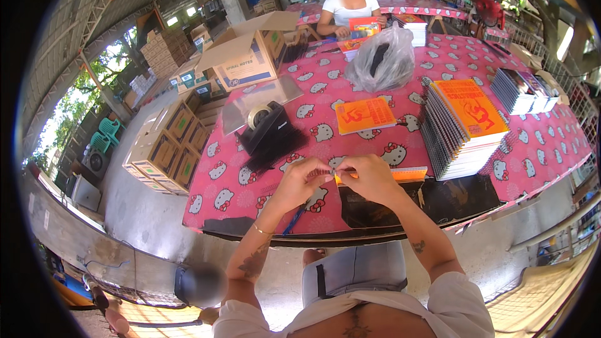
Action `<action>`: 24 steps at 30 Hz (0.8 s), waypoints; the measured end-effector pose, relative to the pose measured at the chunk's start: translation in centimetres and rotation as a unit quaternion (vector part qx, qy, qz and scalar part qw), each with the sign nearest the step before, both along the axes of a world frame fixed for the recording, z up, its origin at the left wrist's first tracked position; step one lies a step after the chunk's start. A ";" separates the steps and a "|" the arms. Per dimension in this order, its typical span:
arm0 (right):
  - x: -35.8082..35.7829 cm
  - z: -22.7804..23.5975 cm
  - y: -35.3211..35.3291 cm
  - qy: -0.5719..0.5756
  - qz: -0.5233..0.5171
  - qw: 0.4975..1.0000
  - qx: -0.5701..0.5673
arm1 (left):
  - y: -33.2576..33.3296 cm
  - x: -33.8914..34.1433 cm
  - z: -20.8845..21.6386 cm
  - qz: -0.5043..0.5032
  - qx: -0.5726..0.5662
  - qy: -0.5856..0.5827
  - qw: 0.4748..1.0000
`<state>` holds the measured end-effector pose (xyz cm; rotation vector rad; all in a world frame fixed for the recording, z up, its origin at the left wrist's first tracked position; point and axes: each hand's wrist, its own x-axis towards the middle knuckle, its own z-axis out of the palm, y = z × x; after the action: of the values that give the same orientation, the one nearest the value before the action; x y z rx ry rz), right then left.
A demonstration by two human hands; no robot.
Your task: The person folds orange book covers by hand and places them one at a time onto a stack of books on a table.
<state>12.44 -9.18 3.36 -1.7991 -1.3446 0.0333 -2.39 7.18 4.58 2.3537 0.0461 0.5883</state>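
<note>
Orange notebook (413, 174) lies along counter's (238, 213) near edge. Left hand (307, 178) and right hand (365, 174) pinched narrow at notebook's left end; cannot tell what they grip. Uneven pull might skew notebook; elbow bump might topple notebook stack (463, 128).

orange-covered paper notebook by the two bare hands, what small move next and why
Perhaps the right hand should steady the orange-covered paper notebook while the left hand adjusts its left end: both pinch close together there, though what they pinch is too small to tell.
</note>
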 end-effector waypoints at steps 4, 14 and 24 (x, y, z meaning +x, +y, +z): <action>-0.4 0.3 0.3 -0.014 -0.009 1.000 0.001 | 0.4 -0.1 -0.3 0.000 0.008 -0.016 1.000; -0.5 0.3 -3.1 -0.152 -0.032 0.988 0.017 | -0.3 -0.5 0.3 -0.002 0.103 0.009 0.995; 1.6 -1.2 -4.7 -0.203 -0.047 0.977 -0.040 | -1.2 1.3 -0.7 -0.003 0.157 -0.033 0.987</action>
<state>14.05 -13.84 2.20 -2.0084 -1.5532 -0.3549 -1.06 6.02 3.92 2.6341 -0.0913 0.7132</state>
